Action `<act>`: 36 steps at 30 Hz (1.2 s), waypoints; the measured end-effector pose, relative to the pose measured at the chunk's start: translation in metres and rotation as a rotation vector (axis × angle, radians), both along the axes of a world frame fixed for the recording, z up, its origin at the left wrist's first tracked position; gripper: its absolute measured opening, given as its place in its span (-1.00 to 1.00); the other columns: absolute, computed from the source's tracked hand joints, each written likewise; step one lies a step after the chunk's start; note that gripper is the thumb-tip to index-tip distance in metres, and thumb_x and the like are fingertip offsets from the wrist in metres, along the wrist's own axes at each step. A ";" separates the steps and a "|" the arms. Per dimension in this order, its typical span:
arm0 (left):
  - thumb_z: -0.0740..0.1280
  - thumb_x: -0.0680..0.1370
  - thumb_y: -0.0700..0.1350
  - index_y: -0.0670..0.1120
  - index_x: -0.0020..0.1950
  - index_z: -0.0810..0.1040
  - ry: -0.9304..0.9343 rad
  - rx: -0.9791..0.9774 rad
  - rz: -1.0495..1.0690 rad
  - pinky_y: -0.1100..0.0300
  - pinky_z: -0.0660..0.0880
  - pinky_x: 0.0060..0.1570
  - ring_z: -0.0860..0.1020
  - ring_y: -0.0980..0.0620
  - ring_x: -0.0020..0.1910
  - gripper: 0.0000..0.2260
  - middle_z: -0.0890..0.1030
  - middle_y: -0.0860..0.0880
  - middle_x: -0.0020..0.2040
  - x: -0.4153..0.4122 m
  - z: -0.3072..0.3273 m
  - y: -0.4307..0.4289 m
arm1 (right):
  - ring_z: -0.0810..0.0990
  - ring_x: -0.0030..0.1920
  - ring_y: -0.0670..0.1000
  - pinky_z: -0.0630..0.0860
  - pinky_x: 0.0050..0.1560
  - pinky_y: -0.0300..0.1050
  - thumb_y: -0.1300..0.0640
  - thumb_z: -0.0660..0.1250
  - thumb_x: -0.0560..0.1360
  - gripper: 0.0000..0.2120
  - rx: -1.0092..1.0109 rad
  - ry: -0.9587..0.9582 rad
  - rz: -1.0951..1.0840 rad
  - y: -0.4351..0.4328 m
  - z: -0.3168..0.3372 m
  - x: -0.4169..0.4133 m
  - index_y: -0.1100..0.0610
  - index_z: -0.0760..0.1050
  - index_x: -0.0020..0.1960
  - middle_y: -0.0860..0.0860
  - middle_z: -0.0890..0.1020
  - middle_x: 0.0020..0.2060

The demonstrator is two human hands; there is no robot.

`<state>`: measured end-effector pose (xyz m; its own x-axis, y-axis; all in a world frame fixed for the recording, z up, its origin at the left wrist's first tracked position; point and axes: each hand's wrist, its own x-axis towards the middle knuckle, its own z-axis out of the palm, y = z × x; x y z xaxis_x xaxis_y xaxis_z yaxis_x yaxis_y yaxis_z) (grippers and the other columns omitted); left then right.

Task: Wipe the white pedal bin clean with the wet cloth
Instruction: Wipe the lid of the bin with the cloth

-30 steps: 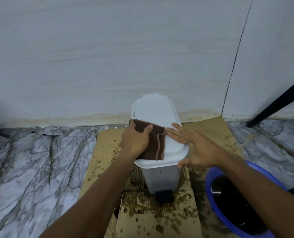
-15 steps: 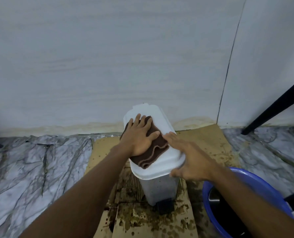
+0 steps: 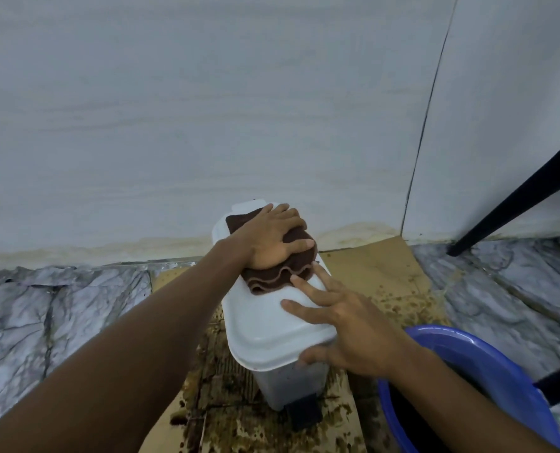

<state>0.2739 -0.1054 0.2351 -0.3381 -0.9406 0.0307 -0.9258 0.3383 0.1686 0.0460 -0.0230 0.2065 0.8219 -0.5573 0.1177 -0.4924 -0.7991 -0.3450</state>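
The white pedal bin (image 3: pixel 272 325) stands on stained cardboard against the wall, lid closed, its black pedal (image 3: pixel 303 415) at the near foot. A folded brown cloth (image 3: pixel 278 274) lies on the far half of the lid. My left hand (image 3: pixel 272 238) presses flat on the cloth, fingers spread over it. My right hand (image 3: pixel 347 331) rests on the near right part of the lid, fingers spread on top and thumb hooked under the lid's rim, steadying the bin.
A blue basin (image 3: pixel 488 380) with dark water sits on the floor just right of the bin, under my right forearm. Spattered brown cardboard (image 3: pixel 370 269) covers the marbled floor (image 3: pixel 59 308). A black slanted leg (image 3: pixel 517 197) stands at the right. The pale wall (image 3: pixel 206 109) rises close behind.
My left hand has pushed the cloth from the middle of the lid to its far end. My right hand stayed on the lid's near right edge.
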 end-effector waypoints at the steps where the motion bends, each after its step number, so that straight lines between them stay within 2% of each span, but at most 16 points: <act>1: 0.06 0.62 0.33 0.03 0.32 0.50 0.015 -0.004 -0.003 0.02 0.24 0.39 0.34 0.09 0.24 -0.50 0.48 0.13 0.21 0.001 -0.001 0.000 | -0.14 0.59 0.07 0.33 0.43 0.29 -0.39 0.30 0.38 -0.26 -0.008 -0.016 0.013 -0.003 -0.001 -0.002 -0.24 0.22 0.50 -0.18 0.07 0.53; 3: 0.08 0.60 0.36 0.07 0.26 0.49 0.034 0.015 0.033 0.06 0.29 0.27 0.34 0.07 0.15 -0.53 0.46 0.17 0.12 0.005 -0.001 0.001 | -0.08 0.59 0.03 0.34 0.42 0.29 -0.40 0.28 0.35 -0.25 -0.004 -0.032 0.039 -0.010 -0.004 -0.007 -0.22 0.24 0.49 -0.18 0.13 0.52; 6: 0.11 0.57 0.39 0.10 0.23 0.47 0.049 0.053 0.111 0.03 0.33 0.27 0.36 0.06 0.16 -0.55 0.41 0.21 0.02 0.007 0.006 0.005 | -0.09 0.59 -0.12 0.23 0.52 0.14 -0.31 0.46 0.34 -0.25 0.064 -0.027 0.063 -0.024 0.000 -0.014 -0.24 0.28 0.46 -0.27 0.11 0.50; 8: 0.12 0.57 0.40 0.08 0.30 0.48 0.049 0.075 0.137 0.00 0.34 0.29 0.36 0.07 0.17 -0.49 0.42 0.20 0.01 0.007 0.008 0.009 | -0.09 0.58 -0.20 0.18 0.55 0.09 -0.24 0.52 0.33 -0.27 0.125 -0.033 0.072 -0.034 0.004 -0.017 -0.26 0.32 0.43 -0.30 0.13 0.49; 11: 0.07 0.52 0.45 0.08 0.33 0.49 0.047 0.089 0.154 -0.04 0.36 0.31 0.36 0.07 0.18 -0.40 0.48 0.17 0.05 0.008 0.007 0.015 | -0.03 0.58 -0.20 0.20 0.54 0.10 -0.21 0.53 0.33 -0.30 0.162 -0.074 0.095 -0.042 0.005 -0.018 -0.23 0.38 0.42 -0.25 0.19 0.51; 13: 0.14 0.55 0.40 0.07 0.32 0.51 0.122 0.082 0.199 -0.04 0.35 0.34 0.39 0.05 0.22 -0.46 0.50 0.13 0.12 0.006 0.006 0.017 | -0.04 0.57 -0.21 0.18 0.55 0.10 -0.17 0.55 0.35 -0.31 0.184 -0.088 0.078 -0.039 0.004 -0.017 -0.21 0.40 0.42 -0.25 0.18 0.52; 15: 0.21 0.60 0.33 0.06 0.40 0.50 0.187 0.034 0.253 0.01 0.28 0.41 0.38 -0.01 0.35 -0.51 0.49 0.07 0.32 0.006 0.003 0.020 | -0.09 0.56 -0.25 0.13 0.57 0.09 -0.11 0.56 0.36 -0.31 0.203 -0.093 0.045 -0.033 0.003 -0.017 -0.19 0.39 0.43 -0.29 0.13 0.51; 18: 0.11 0.65 0.29 0.04 0.59 0.30 0.148 -0.021 0.297 0.01 0.04 0.57 0.12 -0.02 0.60 -0.43 0.26 0.04 0.60 0.011 -0.004 0.031 | -0.14 0.56 -0.28 0.13 0.55 0.19 -0.13 0.55 0.36 -0.30 0.198 -0.138 0.037 -0.022 -0.002 -0.015 -0.22 0.36 0.44 -0.30 0.08 0.53; 20: 0.04 0.68 0.27 0.02 0.64 0.18 0.127 -0.015 0.340 0.00 -0.08 0.60 -0.02 0.01 0.64 -0.41 0.15 0.02 0.65 0.019 -0.007 0.033 | -0.15 0.56 -0.27 0.15 0.53 0.24 -0.22 0.51 0.35 -0.28 0.153 -0.144 0.042 -0.016 -0.005 -0.011 -0.26 0.32 0.45 -0.30 0.04 0.54; 23: 0.00 0.69 0.26 0.00 0.67 0.08 0.113 0.003 0.413 0.00 -0.13 0.61 -0.07 -0.01 0.65 -0.40 0.08 -0.01 0.67 0.032 -0.004 0.031 | -0.15 0.57 -0.25 0.21 0.52 0.21 -0.31 0.46 0.34 -0.23 0.071 -0.137 0.040 -0.013 -0.006 -0.005 -0.23 0.28 0.49 -0.30 0.00 0.55; 26: 0.01 0.68 0.26 -0.01 0.67 0.06 0.164 -0.022 0.479 -0.05 -0.15 0.61 -0.09 -0.03 0.65 -0.38 0.07 -0.09 0.67 0.044 -0.003 0.033 | -0.14 0.57 -0.24 0.19 0.53 0.17 -0.35 0.42 0.32 -0.15 0.028 -0.127 0.027 -0.012 -0.009 -0.005 -0.21 0.20 0.53 -0.28 0.03 0.56; 28: 0.08 0.68 0.24 -0.04 0.66 0.12 0.246 -0.070 0.548 -0.03 -0.15 0.61 -0.07 -0.02 0.65 -0.38 0.10 -0.09 0.66 0.053 -0.001 0.037 | -0.10 0.58 -0.19 0.18 0.53 0.15 -0.39 0.42 0.29 -0.11 -0.055 -0.149 0.020 -0.012 -0.013 -0.004 -0.16 0.24 0.53 -0.22 0.11 0.56; 30: 0.15 0.67 0.22 -0.06 0.63 0.21 0.279 -0.106 0.647 -0.05 -0.07 0.60 -0.01 -0.05 0.65 -0.39 0.16 -0.10 0.65 0.064 0.000 0.041 | -0.02 0.59 -0.13 0.22 0.50 0.18 -0.44 0.40 0.26 -0.08 -0.145 -0.200 0.017 -0.013 -0.018 -0.002 -0.11 0.30 0.52 -0.15 0.19 0.56; 33: 0.17 0.62 0.31 0.02 0.60 0.25 0.308 -0.015 0.732 -0.17 0.24 0.50 0.25 -0.17 0.55 -0.37 0.29 -0.11 0.57 0.075 -0.007 0.048 | 0.02 0.60 -0.06 0.23 0.46 0.27 -0.50 0.37 0.25 -0.04 -0.183 -0.210 0.033 -0.014 -0.022 0.002 -0.16 0.24 0.54 -0.13 0.19 0.57; 36: 0.23 0.58 0.33 0.06 0.57 0.28 0.455 0.005 0.757 -0.08 0.44 0.32 0.46 -0.18 0.37 -0.37 0.45 -0.09 0.43 0.076 -0.010 0.051 | 0.12 0.59 0.06 0.34 0.38 0.35 -0.52 0.34 0.22 -0.03 -0.268 -0.173 0.064 -0.014 -0.027 0.005 -0.15 0.24 0.54 -0.04 0.23 0.57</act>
<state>0.3498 -0.0540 0.2256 0.4193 -0.9078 0.0057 -0.7440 -0.3400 0.5753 0.0506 -0.0375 0.1798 0.8094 -0.4352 0.3942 -0.3907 -0.9003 -0.1918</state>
